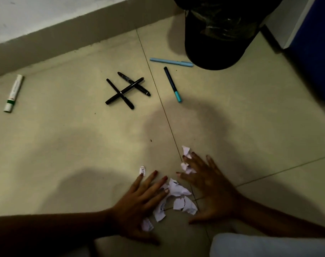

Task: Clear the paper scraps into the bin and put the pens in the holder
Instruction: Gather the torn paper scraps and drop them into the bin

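Note:
White torn paper scraps [178,197] lie bunched on the tiled floor between my hands. My left hand [139,203] rests flat with fingers spread at their left side, and my right hand [210,188] is flat and spread at their right, fingertips on some scraps. One small scrap [142,170] lies apart beyond my left fingertips. Three black pens [127,89] lie crossed further out. Beside them are a dark pen with a teal cap [172,84], a light blue pen [171,62] and a white marker [13,93] far left. The black bin [219,41] stands at the back right.
A wall with a beige skirting [65,34] runs along the back left. A blue and white cabinet [310,52] stands right of the bin. A pale cloth-covered knee [269,245] fills the bottom right corner. No pen holder is in view.

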Demonstrator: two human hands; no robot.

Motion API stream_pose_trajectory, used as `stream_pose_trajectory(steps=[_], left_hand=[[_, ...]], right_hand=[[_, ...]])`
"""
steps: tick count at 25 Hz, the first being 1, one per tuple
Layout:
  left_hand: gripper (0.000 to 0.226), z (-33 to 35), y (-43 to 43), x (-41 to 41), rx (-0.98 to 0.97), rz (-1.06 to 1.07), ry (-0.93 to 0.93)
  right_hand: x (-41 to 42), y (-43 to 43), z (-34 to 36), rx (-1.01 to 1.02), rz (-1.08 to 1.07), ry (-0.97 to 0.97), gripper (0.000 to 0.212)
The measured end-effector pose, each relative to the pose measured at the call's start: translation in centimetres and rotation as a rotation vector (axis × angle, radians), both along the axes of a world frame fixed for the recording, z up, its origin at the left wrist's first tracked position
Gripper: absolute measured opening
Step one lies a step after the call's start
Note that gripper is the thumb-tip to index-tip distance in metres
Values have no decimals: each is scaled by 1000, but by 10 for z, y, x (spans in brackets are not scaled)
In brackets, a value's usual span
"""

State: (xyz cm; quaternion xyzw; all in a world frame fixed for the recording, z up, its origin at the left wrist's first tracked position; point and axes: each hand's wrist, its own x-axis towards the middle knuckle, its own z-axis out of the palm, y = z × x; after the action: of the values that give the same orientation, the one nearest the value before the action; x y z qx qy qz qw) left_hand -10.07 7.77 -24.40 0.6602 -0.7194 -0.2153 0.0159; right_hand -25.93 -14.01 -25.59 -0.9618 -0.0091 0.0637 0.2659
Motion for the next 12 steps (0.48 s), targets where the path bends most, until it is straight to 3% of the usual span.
stream_pose_trajectory(steps=[3, 6, 9, 12], left_hand=[[101, -12, -33, -13, -11, 144, -29], [86, -19, -56, 18, -76, 18, -40], [46, -19, -68, 50, -209, 2, -65], [19, -6, -89, 63, -232, 252, -12]], right_hand=[[16, 27, -8, 0, -18, -53, 100], [40, 11, -7, -33, -24, -78, 88], [70, -4, -11, -111, -27, -229, 60], [100, -18, -11, -174, -124, -356, 32]])
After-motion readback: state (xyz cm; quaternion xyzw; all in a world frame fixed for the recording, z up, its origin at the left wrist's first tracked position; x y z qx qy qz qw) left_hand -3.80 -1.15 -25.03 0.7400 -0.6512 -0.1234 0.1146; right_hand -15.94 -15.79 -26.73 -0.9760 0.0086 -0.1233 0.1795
